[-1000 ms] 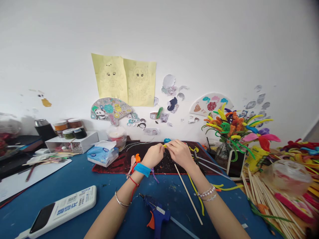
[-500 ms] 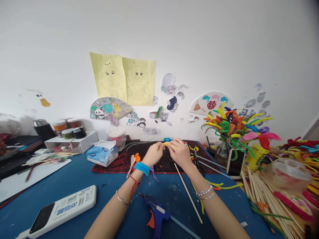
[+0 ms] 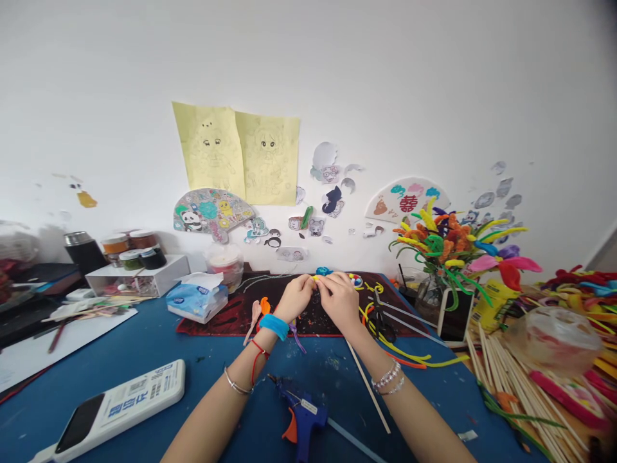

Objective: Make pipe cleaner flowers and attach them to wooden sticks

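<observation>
Close together over the dark mat (image 3: 270, 289), my left hand (image 3: 295, 297) and my right hand (image 3: 340, 301) pinch a small yellow pipe-cleaner piece (image 3: 316, 278) between their fingertips. Most of that piece is hidden by the fingers. A blue fuzzy coil (image 3: 322, 271) lies just beyond them. Beneath my right wrist a wooden stick (image 3: 369, 386) lies slanting on the blue table. Yellow pipe cleaners (image 3: 409, 355) and an orange one (image 3: 407, 364) stretch out right of that wrist. Left of my left hand are an orange fuzzy piece (image 3: 265, 305) and a pale pink one (image 3: 254, 315).
A blue glue gun (image 3: 303, 408) lies between my forearms. On the left are a white handheld device (image 3: 125, 402) and a tissue pack (image 3: 197, 299). A vase of pipe-cleaner flowers (image 3: 434, 283), a phone (image 3: 456, 315) and several wooden sticks (image 3: 520, 379) are on the right.
My right hand and forearm have shifted slightly left and turned a little, showing more of the yellow and orange pipe cleaners beside the wrist. Both hands stay together at the yellow piece.
</observation>
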`<state>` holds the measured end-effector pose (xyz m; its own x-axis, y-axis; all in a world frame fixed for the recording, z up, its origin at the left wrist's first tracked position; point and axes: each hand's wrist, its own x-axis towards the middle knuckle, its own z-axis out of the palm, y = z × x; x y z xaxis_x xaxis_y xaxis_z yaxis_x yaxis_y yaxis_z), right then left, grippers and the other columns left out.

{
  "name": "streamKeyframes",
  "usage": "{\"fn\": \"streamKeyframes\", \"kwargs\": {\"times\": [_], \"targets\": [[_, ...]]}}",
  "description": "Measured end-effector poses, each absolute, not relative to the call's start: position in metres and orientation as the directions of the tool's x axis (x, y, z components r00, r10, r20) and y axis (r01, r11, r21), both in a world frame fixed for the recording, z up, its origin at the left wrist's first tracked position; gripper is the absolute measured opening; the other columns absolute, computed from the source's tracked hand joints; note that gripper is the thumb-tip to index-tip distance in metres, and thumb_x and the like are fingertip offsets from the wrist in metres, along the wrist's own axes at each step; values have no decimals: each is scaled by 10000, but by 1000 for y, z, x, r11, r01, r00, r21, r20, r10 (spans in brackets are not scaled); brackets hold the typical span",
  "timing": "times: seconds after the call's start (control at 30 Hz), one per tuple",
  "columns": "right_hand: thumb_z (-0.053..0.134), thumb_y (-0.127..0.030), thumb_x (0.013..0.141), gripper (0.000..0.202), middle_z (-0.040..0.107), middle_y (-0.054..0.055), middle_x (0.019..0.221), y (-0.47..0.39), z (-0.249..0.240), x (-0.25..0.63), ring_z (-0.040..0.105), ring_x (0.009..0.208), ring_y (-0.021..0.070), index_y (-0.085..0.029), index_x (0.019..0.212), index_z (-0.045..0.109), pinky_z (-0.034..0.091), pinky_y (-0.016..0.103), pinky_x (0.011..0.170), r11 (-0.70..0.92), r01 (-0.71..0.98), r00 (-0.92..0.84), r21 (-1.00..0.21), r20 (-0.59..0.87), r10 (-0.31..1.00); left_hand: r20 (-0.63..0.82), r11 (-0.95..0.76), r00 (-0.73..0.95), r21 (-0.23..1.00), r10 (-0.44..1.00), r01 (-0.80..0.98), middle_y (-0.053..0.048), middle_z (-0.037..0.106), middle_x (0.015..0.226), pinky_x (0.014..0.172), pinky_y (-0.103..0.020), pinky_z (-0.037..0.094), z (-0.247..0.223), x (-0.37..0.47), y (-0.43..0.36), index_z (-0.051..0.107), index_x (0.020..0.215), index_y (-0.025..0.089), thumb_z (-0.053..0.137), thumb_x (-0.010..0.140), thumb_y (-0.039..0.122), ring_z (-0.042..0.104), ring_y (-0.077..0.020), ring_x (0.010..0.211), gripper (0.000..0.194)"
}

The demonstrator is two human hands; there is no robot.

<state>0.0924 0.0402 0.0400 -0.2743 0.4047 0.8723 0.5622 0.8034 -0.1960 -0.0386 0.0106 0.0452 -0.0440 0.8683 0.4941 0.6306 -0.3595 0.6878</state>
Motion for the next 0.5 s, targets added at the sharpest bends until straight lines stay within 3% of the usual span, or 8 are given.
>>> {"fn": "streamKeyframes", "kwargs": {"times": [0.27, 0.4, 0.5], "targets": [[536, -255, 814, 166, 663, 10, 778, 53, 59, 116, 550, 781, 173, -253, 755, 691, 412, 285, 683, 836, 516, -552, -189, 672, 493, 480, -443, 164, 555, 862, 705, 6, 585, 645, 567, -228, 335, 65, -48, -4, 593, 706, 160, 396, 842, 311, 482, -124, 591, 283], [547, -235, 797, 168, 641, 21, 739, 46, 65, 118, 535, 796, 180, -224, 673, 659, 398, 288, 688, 796, 579, -491, -175, 705, 512, 486, -472, 226, 474, 844, 743, 3, 599, 654, 560, -223, 351, 69, -51, -7, 593, 741, 158, 393, 851, 338, 500, -123, 586, 291], [521, -213, 805, 177, 616, 37, 726, 40, 66, 114, 516, 821, 192, -203, 654, 612, 391, 289, 674, 754, 640, -400, -149, 773, 492, 422, -427, 200, 555, 884, 714, 4, 607, 630, 547, -216, 388, 69, -56, -7, 591, 751, 152, 402, 842, 347, 528, -116, 546, 287]]}}
